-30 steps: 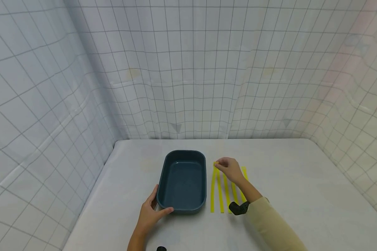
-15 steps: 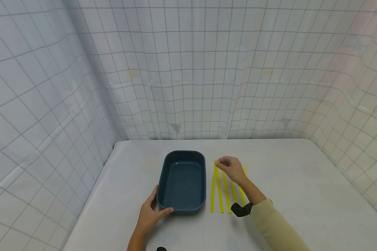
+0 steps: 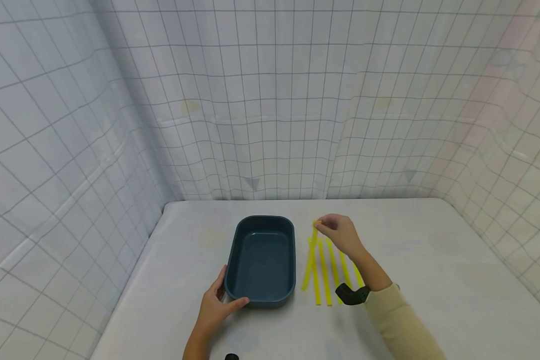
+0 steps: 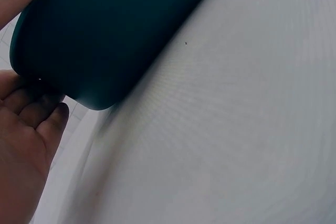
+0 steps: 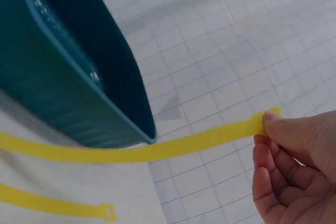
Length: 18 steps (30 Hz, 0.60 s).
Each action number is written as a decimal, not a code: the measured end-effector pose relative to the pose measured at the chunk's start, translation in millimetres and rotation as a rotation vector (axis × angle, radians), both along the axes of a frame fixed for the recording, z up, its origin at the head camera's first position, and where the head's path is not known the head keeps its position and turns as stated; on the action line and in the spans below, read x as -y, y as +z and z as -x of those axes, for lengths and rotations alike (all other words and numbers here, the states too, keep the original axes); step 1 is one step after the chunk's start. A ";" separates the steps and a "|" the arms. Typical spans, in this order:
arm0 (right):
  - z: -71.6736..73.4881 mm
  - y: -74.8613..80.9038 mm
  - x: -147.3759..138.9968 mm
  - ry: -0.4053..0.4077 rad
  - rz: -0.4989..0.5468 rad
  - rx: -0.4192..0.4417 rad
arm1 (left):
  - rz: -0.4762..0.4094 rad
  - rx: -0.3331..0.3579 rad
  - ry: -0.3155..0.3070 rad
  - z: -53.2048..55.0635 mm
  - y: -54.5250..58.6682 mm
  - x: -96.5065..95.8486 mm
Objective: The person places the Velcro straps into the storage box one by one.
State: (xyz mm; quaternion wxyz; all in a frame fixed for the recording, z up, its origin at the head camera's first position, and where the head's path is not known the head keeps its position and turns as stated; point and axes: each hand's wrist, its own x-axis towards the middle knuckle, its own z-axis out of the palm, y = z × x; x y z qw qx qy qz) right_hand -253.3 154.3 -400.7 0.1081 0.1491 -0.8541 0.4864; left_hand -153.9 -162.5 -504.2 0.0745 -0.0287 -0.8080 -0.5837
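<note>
My right hand pinches the slotted end of a yellow hook-and-loop cable tie between thumb and fingertips. That end is raised, and the tie slopes down toward the table, crossing over another tie in the head view. Several more yellow cable ties lie side by side on the table, partly hidden under the right forearm. A dark teal rectangular bin stands left of them with nothing visible inside. My left hand grips its near left corner, thumb on the near wall and fingers along the left side.
White cloth covers the table. Grid-patterned white curtains hang behind it and on both sides. A black wrist camera sits on the right wrist, close above the lying ties.
My right hand has lifted the leftmost cable tie by its far end and moved away and slightly right; the tie's near end has shifted too. My left hand and the bin stay put.
</note>
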 end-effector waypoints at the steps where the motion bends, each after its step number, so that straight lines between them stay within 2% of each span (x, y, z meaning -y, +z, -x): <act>1: 0.2 4.0 -0.7 -0.002 -0.008 -0.001 | 0.001 -0.007 0.000 -0.3 -0.1 0.2; 4: 0.7 15.9 -2.1 -0.004 -0.022 -0.007 | -0.008 -0.008 -0.015 -1.1 0.9 0.9; 8: 1.6 30.7 -3.1 -0.004 -0.031 -0.032 | -0.026 0.032 -0.026 -1.4 4.1 1.9; 14: 2.5 53.5 0.2 -0.010 0.032 -0.058 | -0.038 0.077 -0.030 -2.4 13.0 1.4; 18: 0.4 67.7 6.6 -0.027 0.078 -0.037 | -0.034 0.082 -0.032 -3.1 12.7 1.2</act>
